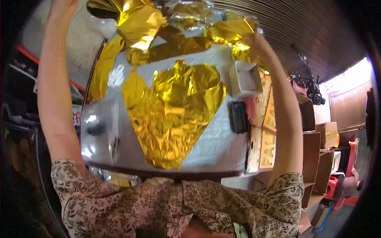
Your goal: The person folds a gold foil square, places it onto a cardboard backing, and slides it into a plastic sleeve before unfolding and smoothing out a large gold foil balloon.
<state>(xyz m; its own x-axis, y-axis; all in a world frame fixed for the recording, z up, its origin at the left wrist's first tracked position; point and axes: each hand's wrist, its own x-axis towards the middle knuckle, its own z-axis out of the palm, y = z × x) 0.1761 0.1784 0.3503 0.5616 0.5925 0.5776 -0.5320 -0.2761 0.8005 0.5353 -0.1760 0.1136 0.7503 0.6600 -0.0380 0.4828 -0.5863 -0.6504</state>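
A crinkled gold foil piece (174, 115), like a deflated foil balloon, lies flat on the grey-covered table (216, 146) before me. More gold foil (139, 23) is bunched up at the far left of the table, near my left forearm. That arm reaches up past the top edge, and my left hand is outside the picture. My right hand (253, 39) stretches to the far right and overlaps another gold foil piece (228, 31). Its fingers are smeared and hidden, so I cannot tell whether it grips the foil.
A clear plastic box (100, 133) sits at the near left. Toward the right are an open white box (246, 79), a black case (238, 117) and a lettered cardboard strip (266, 139). Cardboard boxes (311, 158) stack beyond my right arm. Another person's hand (351, 178) shows far right.
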